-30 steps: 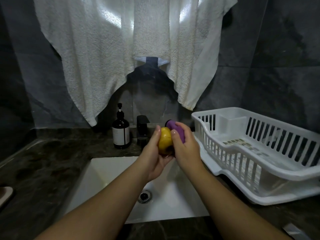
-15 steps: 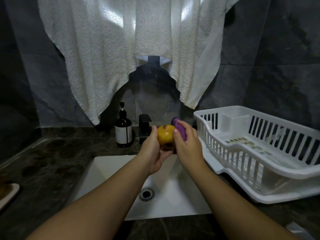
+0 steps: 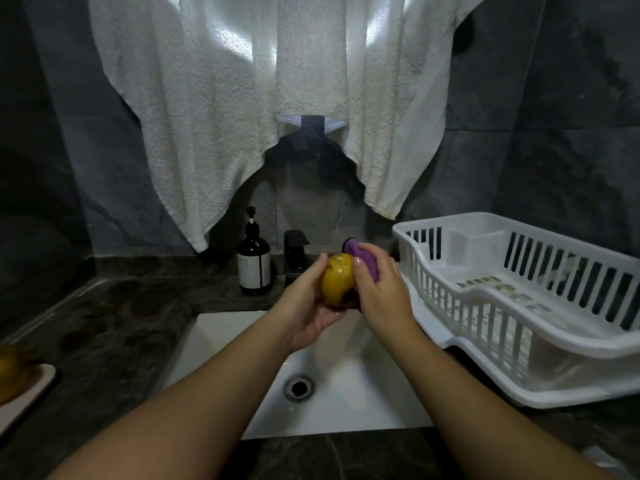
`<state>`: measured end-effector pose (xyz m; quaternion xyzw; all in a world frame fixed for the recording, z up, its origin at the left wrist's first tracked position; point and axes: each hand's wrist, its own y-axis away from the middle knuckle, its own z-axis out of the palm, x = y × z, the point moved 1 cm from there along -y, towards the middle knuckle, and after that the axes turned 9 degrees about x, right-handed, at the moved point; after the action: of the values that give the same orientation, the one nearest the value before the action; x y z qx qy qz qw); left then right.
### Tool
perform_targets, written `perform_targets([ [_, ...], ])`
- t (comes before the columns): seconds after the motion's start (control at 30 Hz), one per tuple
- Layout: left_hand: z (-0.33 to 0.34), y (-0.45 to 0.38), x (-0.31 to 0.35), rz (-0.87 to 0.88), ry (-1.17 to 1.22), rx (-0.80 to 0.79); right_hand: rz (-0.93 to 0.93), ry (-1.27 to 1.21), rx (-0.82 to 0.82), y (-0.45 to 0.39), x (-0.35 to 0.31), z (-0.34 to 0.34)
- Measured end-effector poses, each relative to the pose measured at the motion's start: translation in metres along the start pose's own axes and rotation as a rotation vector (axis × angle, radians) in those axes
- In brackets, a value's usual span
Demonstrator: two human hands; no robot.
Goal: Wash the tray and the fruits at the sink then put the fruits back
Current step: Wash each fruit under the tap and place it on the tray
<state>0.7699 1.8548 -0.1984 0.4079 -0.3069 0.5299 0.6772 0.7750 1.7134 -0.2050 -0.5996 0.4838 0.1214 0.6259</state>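
Since the earlier frame, both hands and the fruit have shifted slightly right and lower over the sink.

Left hand [image 3: 304, 306] cups the yellow fruit [image 3: 337, 280] above the sink [image 3: 221, 341]; right hand [image 3: 382, 289] grips a purple scrubber [image 3: 363, 259] pressed against it. I judge scrubbing is in hand; next, rinsing needs the tap [image 3: 295, 251] running. A second fruit [image 3: 10, 372] sits on the tray [image 3: 33, 382] at far left. The bottle [image 3: 254, 268] label is too small to read.
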Motion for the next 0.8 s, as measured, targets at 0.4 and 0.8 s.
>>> perform_targets([
  [0.4,-0.003,0.0,-0.012,-0.161,0.077,-0.063,-0.034,0.048,-0.057,0.008,-0.003,0.005],
  [0.8,0.004,0.002,-0.004,-0.06,0.393,0.062,-0.184,0.171,-0.088,0.03,-0.006,0.007],
])
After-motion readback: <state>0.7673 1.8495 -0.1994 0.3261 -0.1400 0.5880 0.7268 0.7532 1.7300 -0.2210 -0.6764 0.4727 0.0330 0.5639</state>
